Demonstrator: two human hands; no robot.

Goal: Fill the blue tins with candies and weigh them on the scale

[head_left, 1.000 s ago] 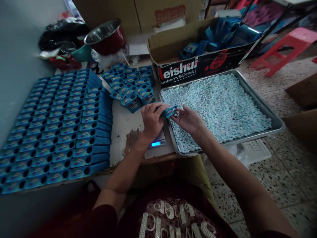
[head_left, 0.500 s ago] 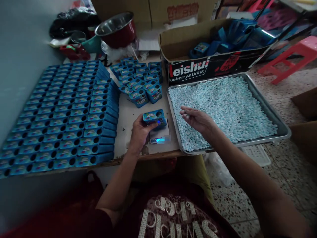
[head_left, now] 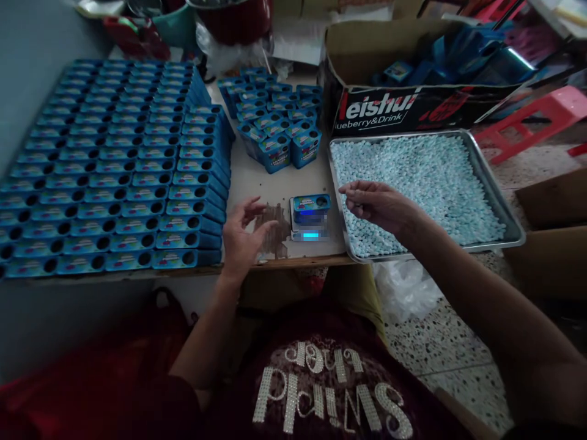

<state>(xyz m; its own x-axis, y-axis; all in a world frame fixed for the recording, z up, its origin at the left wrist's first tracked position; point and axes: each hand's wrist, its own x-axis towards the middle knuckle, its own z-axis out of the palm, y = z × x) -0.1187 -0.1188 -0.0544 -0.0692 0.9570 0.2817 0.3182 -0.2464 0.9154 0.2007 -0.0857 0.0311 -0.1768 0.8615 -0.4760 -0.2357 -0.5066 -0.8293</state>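
A small blue candy box [head_left: 312, 205] with a round hole in its top stands on a compact digital scale [head_left: 300, 235], whose display glows blue. My left hand [head_left: 245, 235] is off to the left of the scale, empty, its fingers apart and curved. Over the left part of a metal tray [head_left: 516, 235] filled with pale blue and white candies [head_left: 417, 189], my right hand [head_left: 371, 201] holds its fingers pinched together. Whatever lies between those fingertips is hidden.
Rows of similar blue boxes [head_left: 114, 177] cover the table's left side. A looser group [head_left: 277, 122] stands behind the scale. At the back right, a cardboard carton [head_left: 367, 110] contains more blue packs. A red stool [head_left: 536, 122] stands on the floor beyond the tray.
My left hand has let go of the candy box and moved left; the box now rests on the scale. My right hand stays above the tray's left side. The view has tilted downward.
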